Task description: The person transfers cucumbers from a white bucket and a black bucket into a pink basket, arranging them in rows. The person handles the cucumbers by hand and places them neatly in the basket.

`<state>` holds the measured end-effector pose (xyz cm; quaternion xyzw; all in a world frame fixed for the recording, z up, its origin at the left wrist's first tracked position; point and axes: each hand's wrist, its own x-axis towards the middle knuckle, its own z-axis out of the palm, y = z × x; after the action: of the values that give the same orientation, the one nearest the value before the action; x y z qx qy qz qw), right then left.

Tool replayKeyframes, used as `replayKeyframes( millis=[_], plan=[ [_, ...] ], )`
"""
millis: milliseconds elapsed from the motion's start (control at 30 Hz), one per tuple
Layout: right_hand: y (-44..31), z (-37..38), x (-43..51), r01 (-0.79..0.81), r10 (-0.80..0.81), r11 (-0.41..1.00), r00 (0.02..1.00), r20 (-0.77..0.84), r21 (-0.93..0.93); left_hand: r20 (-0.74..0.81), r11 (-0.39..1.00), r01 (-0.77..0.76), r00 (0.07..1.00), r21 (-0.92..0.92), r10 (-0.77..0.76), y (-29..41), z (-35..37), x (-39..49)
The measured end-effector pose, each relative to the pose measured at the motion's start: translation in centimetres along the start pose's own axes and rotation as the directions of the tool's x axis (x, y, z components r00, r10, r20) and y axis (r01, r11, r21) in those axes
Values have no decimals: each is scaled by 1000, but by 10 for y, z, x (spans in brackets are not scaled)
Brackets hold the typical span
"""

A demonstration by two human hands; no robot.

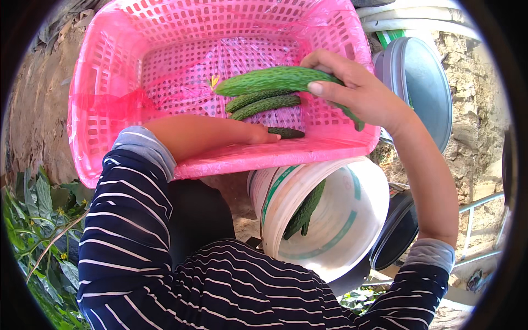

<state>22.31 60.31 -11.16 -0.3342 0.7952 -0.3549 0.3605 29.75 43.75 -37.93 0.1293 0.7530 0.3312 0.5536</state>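
Observation:
A large bright green cucumber (272,79), with a yellow withered flower (214,81) at its left tip, is gripped near its stem end by my right hand (350,82). It is above the inside of a pink plastic basket (264,161) lined with clear film. Below it two darker cucumbers (266,106) lie side by side on the basket floor. My left hand (262,134) reaches over the near rim and grasps another dark cucumber (288,133). Only that cucumber's right end shows; my hand hides the rest.
A white plastic bucket (326,264) tilts below the basket's near rim, with cucumbers (307,210) inside. To the right are a grey-blue bucket (429,95), a black bucket (398,235) and a light metal frame (470,227). Leafy plants (45,247) grow at the lower left.

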Motion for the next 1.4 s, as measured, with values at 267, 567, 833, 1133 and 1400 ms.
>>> replayKeyframes(
  millis=[267,567,833,1133,1400],
  plan=[
    [160,84,125,-398,455,890,804,382,-222,36,999,10,999,51,-12,19,0,-9],
    [229,107,108,-296,359,922,893,271,-249,84,971,-42,996,234,23,28,-8,-20],
    [204,109,116,-146,397,763,874,279,-629,54,954,-50,998,296,36,32,-15,-30],
    [202,114,125,-203,417,759,881,223,-619,-505,956,-135,825,261,255,-18,-22,-18],
    [209,114,123,-155,395,711,895,207,-686,-624,867,-213,620,450,476,-54,-24,-3]
  ],
)
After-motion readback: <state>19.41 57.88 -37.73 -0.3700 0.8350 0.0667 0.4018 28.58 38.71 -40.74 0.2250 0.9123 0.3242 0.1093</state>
